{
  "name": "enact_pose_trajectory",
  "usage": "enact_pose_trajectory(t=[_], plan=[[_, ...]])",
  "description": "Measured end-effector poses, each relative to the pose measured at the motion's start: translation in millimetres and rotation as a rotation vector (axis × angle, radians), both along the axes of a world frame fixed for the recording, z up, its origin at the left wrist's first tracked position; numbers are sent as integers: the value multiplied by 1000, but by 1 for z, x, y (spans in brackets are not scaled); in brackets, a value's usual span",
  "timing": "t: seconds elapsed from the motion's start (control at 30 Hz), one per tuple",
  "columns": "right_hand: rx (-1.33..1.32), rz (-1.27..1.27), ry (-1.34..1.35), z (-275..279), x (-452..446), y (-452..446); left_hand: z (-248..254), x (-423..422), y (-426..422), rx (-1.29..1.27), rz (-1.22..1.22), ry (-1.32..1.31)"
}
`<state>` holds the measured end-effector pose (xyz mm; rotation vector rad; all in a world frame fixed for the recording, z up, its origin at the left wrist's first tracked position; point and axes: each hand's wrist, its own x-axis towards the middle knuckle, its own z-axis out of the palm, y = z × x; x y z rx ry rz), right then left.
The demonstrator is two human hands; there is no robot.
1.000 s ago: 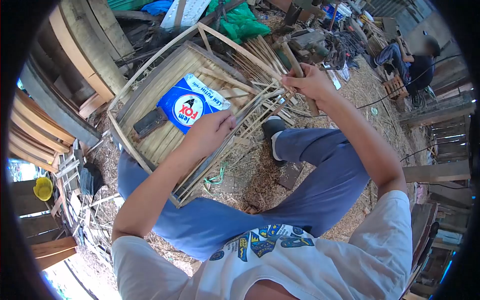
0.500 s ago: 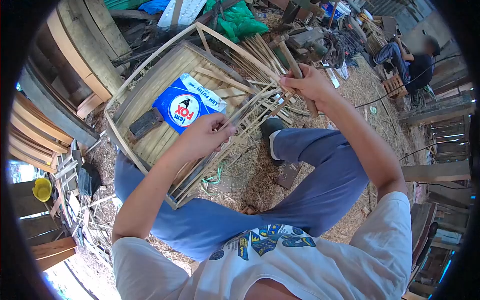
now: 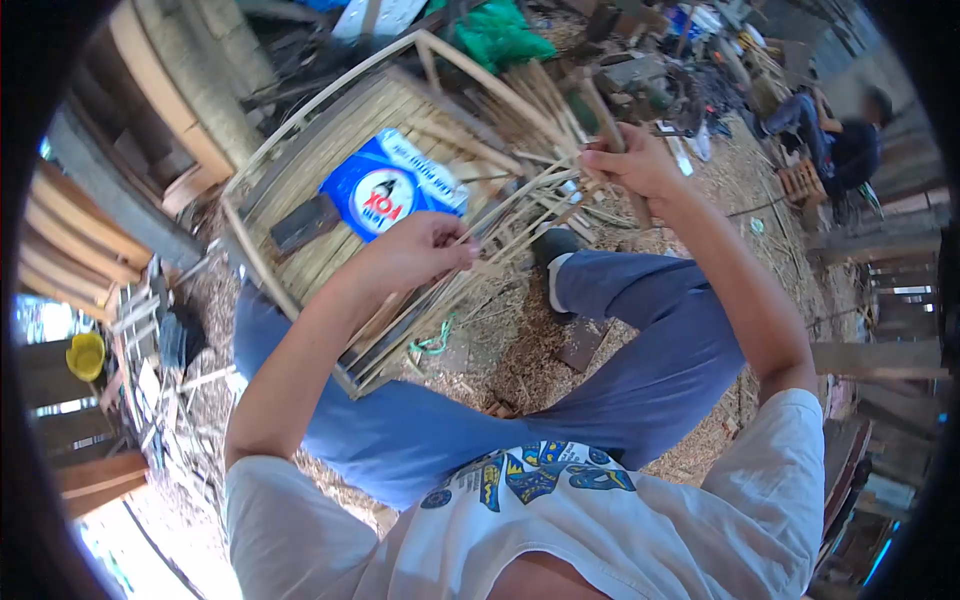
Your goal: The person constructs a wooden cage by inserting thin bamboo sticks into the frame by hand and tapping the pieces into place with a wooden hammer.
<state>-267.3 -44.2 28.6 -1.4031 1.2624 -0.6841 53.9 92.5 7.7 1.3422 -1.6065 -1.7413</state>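
Observation:
My right hand is closed around a short wooden stick, at the right corner of a light wooden frame. My left hand hovers over the frame's near side, thumb and fingers pinched on a thin wooden strip; its far end runs toward my right hand. Inside the frame, a slatted wooden panel bears a blue and white packet of Fox glue. Beside the packet lies a dark block. The panel's near edge reaches my left thigh.
Several thin sticks lie beyond the frame. A green plastic sheet is at the back. Curved wooden pieces stand at left, near a yellow helmet-like object. Another person sits at far right. Shavings cover the ground.
The view has shifted slightly, so the frame and packet appear a little higher and further right. Both hands keep nearly the same grip and position over the frame.

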Motion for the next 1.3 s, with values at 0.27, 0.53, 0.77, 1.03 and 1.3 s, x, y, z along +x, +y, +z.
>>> enact_pose_trajectory(t=[0.27,0.53,0.77,1.03,1.3], plan=[[45,35,61,5,7,2,-3,19,3,-42,-71,-61],[75,19,-33,4,10,0,-11,22,7,-41,-36,-31],[94,40,-31,-1,4,-6,1,23,23,178,-3,99],[93,16,20,-1,6,-7,-2,22,23,182,13,97],[82,6,50,0,7,-2,-11,18,24,113,48,50]])
